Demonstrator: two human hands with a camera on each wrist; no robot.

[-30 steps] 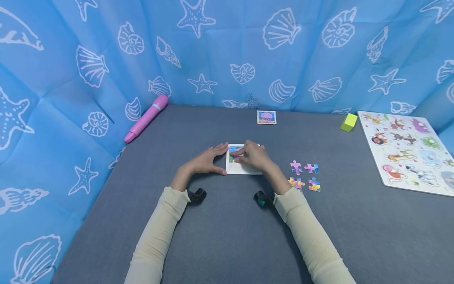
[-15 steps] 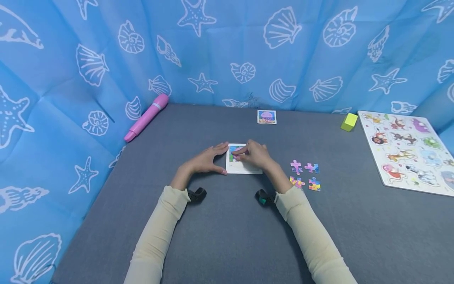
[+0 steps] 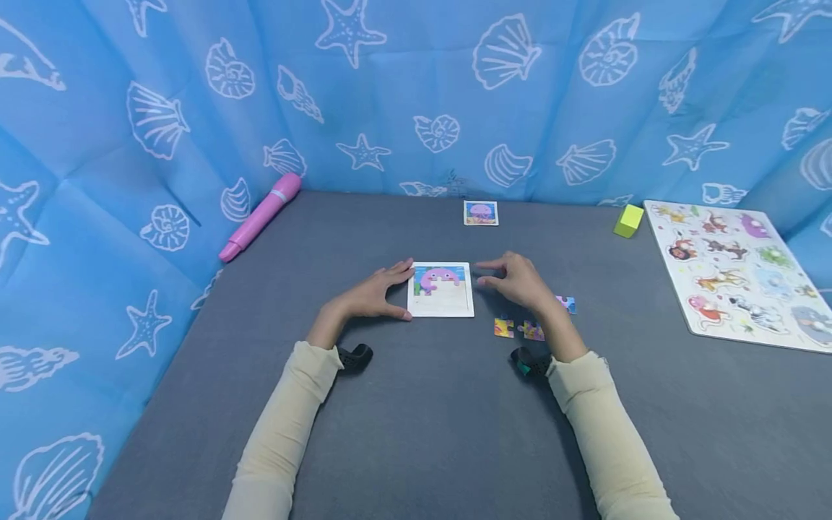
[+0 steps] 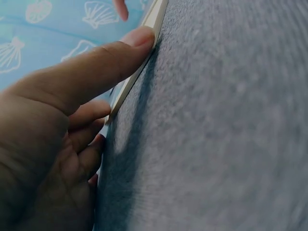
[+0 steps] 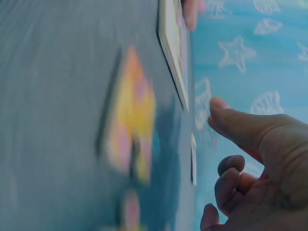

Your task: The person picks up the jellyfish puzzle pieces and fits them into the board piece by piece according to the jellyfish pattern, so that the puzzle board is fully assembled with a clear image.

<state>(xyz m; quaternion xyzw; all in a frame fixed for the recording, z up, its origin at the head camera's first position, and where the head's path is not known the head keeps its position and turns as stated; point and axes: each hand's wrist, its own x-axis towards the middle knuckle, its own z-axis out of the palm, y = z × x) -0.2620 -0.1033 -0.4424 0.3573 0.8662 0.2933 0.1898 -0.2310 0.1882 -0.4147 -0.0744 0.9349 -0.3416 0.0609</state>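
A small white-framed puzzle tray [image 3: 448, 308] lies mid-table with joined pink-and-blue pieces [image 3: 437, 277] along its top and left; the rest of its bed is bare. My left hand [image 3: 375, 292] rests against its left side, thumb at the lower corner and fingertips at the upper one. In the left wrist view the thumb [image 4: 106, 65] touches the tray's edge. Just off the tray's right edge hovers my right hand [image 3: 520, 280], holding nothing, index finger extended and thumb apart. Loose jigsaw pieces, one yellow [image 3: 503, 327] and one purple-yellow [image 3: 533, 331], lie near that wrist.
A blue-pink piece [image 3: 568, 304] shows partly past the right forearm. Behind the tray lies a pink jellyfish picture card [image 3: 481, 214]. A yellow-green block [image 3: 628, 221] and an animal puzzle board [image 3: 734, 278] are at the right. A pink marker-shaped tube [image 3: 261, 217] lies back left.
My right hand has let go of a piece in the tray and moved right, off the tray, uncovering the pink picture. The left hand stays at the tray's left side.
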